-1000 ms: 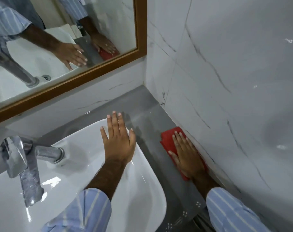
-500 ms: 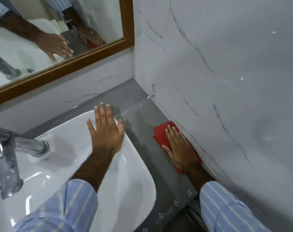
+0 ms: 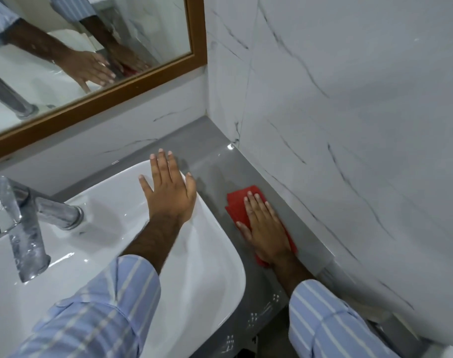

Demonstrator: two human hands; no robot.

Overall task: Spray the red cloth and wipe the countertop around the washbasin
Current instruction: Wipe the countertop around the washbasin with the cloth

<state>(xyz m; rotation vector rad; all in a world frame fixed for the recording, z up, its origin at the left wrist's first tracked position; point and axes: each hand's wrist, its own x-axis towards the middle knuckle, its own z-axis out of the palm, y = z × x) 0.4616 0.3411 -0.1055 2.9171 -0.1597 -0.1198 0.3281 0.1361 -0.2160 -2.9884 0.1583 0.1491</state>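
The red cloth [image 3: 236, 205] lies flat on the grey countertop [image 3: 215, 166], in the strip between the white washbasin [image 3: 209, 257] and the marble wall. My right hand [image 3: 265, 226] presses palm-down on the cloth and covers most of it; red shows past the fingertips and by the wrist. My left hand [image 3: 169, 192] rests flat with fingers spread on the basin's back right rim. No spray bottle is in view.
A chrome tap [image 3: 21, 226] stands at the left over the basin. A wood-framed mirror [image 3: 116, 94] hangs above the back wall. The marble side wall [image 3: 349, 151] runs close along the right of the countertop strip, meeting the back wall in a corner.
My right hand and the red cloth have slid a little nearer along the strip by the wall. My left hand stays on the basin rim. The view has shifted slightly.
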